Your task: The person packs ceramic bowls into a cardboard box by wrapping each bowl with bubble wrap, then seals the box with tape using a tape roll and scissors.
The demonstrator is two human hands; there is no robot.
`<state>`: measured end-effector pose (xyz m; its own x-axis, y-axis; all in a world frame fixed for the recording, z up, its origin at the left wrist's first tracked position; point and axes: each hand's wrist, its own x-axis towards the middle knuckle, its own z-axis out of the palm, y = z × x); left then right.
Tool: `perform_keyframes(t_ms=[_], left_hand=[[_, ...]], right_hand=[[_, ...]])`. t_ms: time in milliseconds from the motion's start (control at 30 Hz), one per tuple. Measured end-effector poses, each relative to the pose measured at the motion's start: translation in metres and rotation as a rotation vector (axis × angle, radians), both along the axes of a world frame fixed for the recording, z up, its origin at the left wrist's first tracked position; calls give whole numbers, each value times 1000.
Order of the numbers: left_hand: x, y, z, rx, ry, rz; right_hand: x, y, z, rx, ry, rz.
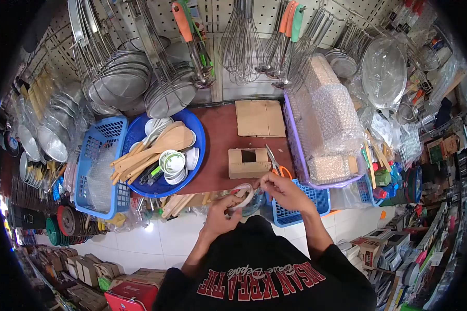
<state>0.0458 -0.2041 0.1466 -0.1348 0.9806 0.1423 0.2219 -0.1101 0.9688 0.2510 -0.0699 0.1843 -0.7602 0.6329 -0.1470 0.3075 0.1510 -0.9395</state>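
Note:
My left hand (222, 215) is wrapped round a roll of tape (248, 197), held in front of my chest near the counter's front edge. Just right of the roll, my right hand (285, 191) has its fingertips pinched together close to the tape; whatever is between them is too small to make out. Beyond the hands lies a small cardboard box (238, 168) with a dark cut-out in its top. Scissors (281, 170) with orange handles rest against its right side. A flat cardboard piece (260, 118) lies farther back on the reddish-brown counter (218, 129).
Left stand a blue basin (200, 137) of wooden spatulas and cups, and a blue basket (78, 179). A purple basket (290, 129) with bubble-wrapped goods stands right. Another blue basket (321, 199) sits below the counter edge. Whisks (241, 52) and strainers (117, 85) hang behind.

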Motion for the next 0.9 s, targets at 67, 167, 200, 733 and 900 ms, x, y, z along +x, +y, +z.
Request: perform_keyframes(t_ms=[67, 167, 200, 733, 900], left_hand=[[-2, -2, -6, -32, -36, 11], [-8, -6, -20, -30, -4, 16], [-7, -6, -17, -26, -58, 39], [-15, -14, -34, 90, -393, 125], [-32, -16, -45, -67, -328, -46]], right_hand=[[-3, 7, 5, 27, -15, 89], [-7, 17, 9, -181, 3, 166], [-9, 20, 9, -216, 12, 186], [-25, 34, 11, -504, 62, 260], [-28, 34, 5, -488, 37, 271]])
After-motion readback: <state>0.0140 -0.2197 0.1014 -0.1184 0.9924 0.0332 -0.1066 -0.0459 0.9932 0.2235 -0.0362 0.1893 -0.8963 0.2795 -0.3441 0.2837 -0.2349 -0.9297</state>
